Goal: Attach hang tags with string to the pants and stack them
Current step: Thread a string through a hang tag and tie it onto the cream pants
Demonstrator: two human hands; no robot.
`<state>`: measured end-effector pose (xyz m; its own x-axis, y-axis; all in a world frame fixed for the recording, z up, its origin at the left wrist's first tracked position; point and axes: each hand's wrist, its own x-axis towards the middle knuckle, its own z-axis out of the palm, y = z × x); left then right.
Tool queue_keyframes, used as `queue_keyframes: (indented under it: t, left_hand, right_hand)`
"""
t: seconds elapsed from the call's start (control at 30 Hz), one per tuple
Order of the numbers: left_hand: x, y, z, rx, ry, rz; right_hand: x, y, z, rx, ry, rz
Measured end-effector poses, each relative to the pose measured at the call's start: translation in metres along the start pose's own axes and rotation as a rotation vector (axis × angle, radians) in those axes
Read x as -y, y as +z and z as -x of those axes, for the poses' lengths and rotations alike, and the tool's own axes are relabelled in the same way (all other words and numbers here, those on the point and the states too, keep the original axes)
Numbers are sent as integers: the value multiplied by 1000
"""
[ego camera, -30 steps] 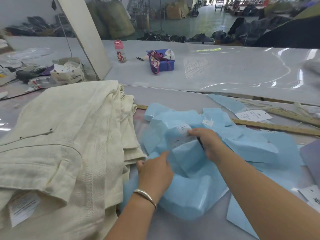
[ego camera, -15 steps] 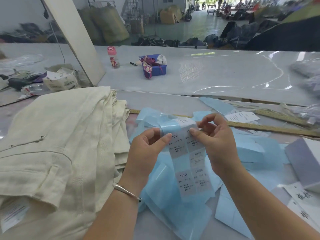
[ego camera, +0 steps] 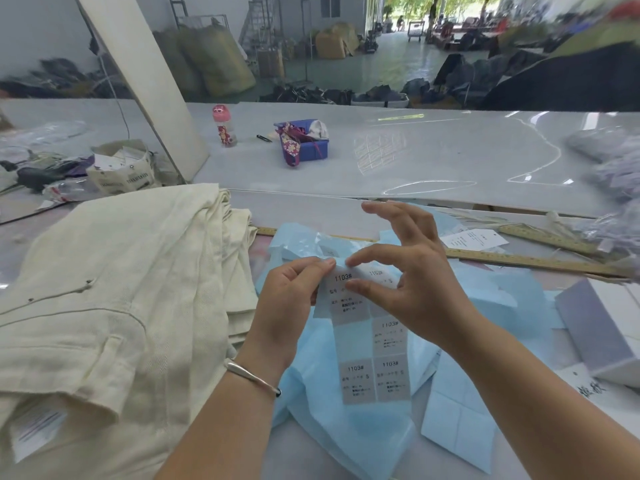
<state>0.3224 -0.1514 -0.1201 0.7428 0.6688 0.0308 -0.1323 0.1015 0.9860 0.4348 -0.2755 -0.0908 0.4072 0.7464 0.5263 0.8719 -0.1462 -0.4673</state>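
A blue backing strip with grey size stickers (ego camera: 374, 358) printed "1103#" hangs in front of me above a heap of blue backing paper (ego camera: 349, 431). My left hand (ego camera: 291, 306) pinches the strip's top left sticker between thumb and fingers. My right hand (ego camera: 408, 282) pinches the top edge beside it with thumb and forefinger, its other fingers spread upward. A stack of cream pants (ego camera: 114, 306) lies at the left, a white label (ego camera: 34, 427) showing at its near corner. A white hang tag (ego camera: 474, 239) rests by the wooden rulers.
Wooden rulers (ego camera: 530, 263) lie across the right. A grey box (ego camera: 602, 334) sits at the right edge with printed cards (ego camera: 595, 389) below it. Farther back stand a pink-capped bottle (ego camera: 224, 126), a blue bin (ego camera: 304, 140) and a bag of tags (ego camera: 121, 168).
The strip was picked up from the blue heap and raised with both hands. Now a top sticker is peeling off at the left hand, and the right hand's fingers have spread.
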Motion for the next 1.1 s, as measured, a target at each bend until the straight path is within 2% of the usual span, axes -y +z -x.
queue_keyframes:
  t: [0.13,0.3,0.47,0.57,0.7,0.73,0.8,0.87,0.9,0.97,1.03,1.1]
  left_hand:
    - [-1,3,-1,-51,-10,-7]
    - [-3,6,-1,-102,-58,-46]
    - [4,4,-6,-83,-101,-61]
    - [12,1,-12,-135,-140,-77]
    - [33,-12,-14,-229,-245,-233]
    - [37,-13,-10,-235,-292,-314]
    - [39,-12,6,-284,-332,-623]
    - [29,2,30,-361,-174,-811]
    - [21,16,44,-345,-65,-783]
    - [7,50,74,-184,43,-619]
    - [-6,90,106,22,30,-463]
    - [-13,127,132,147,0,-418]
  right_hand:
    - [3,-1,0,7,-19,4]
    - [7,0,4,-68,-80,43]
    - [15,-6,8,-116,-122,50]
    - [27,-18,19,-61,-109,-78]
    - [32,-55,47,-43,122,-582]
    - [29,-68,53,-65,211,-725]
    - [17,-91,66,-97,410,-875]
    - [6,-112,81,-90,594,-904]
    - [3,-122,89,-87,662,-901]
    - [-3,-139,108,-103,751,-883]
    - [-8,-154,128,-113,804,-863]
    - [-11,-171,149,-101,827,-852]
